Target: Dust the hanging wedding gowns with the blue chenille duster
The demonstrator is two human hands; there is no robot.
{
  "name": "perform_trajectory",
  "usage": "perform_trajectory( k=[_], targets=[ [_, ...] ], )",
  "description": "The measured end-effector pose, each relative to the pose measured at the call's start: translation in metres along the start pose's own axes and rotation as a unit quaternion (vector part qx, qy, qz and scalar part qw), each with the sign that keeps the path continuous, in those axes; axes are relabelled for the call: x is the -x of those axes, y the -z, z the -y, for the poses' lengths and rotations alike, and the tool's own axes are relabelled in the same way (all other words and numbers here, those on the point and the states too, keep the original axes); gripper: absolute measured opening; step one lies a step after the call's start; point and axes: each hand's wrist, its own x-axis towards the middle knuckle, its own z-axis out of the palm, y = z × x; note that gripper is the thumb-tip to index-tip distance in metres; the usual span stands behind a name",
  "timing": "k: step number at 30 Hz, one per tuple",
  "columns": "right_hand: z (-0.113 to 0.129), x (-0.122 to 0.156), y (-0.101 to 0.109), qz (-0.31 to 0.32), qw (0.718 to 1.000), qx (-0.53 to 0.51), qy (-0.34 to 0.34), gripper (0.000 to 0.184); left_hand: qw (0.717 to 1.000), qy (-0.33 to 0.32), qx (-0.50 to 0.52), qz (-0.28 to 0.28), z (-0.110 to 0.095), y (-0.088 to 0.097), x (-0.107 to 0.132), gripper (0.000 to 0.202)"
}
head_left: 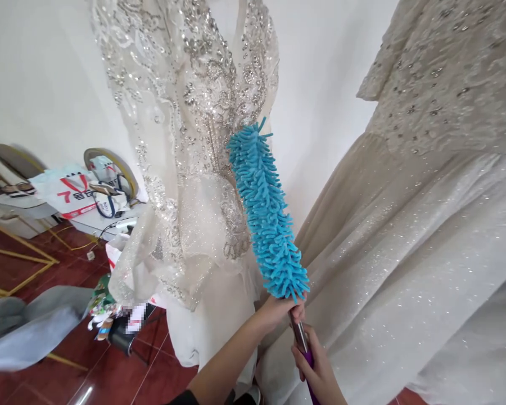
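A duster with a fluffy blue microfibre head (267,214) slants up across the middle of the view. My left hand (283,310) is closed round its metal stem just under the blue head. Lower down, my right hand (316,365) grips the duster near its purple handle. The tip of the head lies in front of a white beaded gown (206,140) at waist height; whether it touches the fabric I cannot tell. To the right hangs another white gown (413,225) with a beaded bodice and a glittery skirt, close beside my right hand.
On the left, a white table (82,225) bears plastic bags (67,188), a small bag and round mirrors (113,169). A gold metal frame (29,256) stands on the red tiled floor (143,374). Grey fabric (37,320) and a black stool (122,336) are at lower left.
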Motion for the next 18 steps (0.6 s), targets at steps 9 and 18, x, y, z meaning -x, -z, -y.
perform_trajectory(
  k=[9,18],
  targets=[
    [-0.056,0.024,0.013,0.085,0.996,0.028,0.017,0.029,0.996,-0.024,0.009,-0.088,0.059,0.005,0.036,0.038],
    [-0.118,0.059,0.035,0.103,0.986,0.111,0.070,0.024,0.994,0.013,0.059,-0.088,0.134,-0.005,0.055,0.036]
  ],
)
